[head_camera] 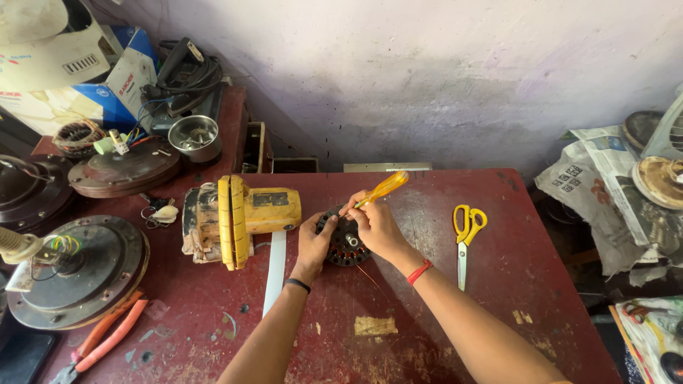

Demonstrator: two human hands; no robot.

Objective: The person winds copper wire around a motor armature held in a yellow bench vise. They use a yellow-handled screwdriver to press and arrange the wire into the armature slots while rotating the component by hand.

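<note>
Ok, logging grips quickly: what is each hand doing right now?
Left hand: closed on the dark stator.
Right hand: closed on the yellow-handled screwdriver.

A blue-and-white cardboard box (107,85) stands far left; crumpled newspaper (605,178), perhaps wrapping, lies right.

A single head-worn camera looks steeply down and forward from above the person's shoulders, so both forearms run up from the bottom edge toward the left hand (314,242) and right hand (375,224) near the frame's centre. It faces the pale wall (427,78) behind the red worktable (498,284), which fills most of the picture at close working range. The wide view also takes in the clutter along the left edge and the newspapers (605,178) off the table's right side; no second view shares the scene.
</note>
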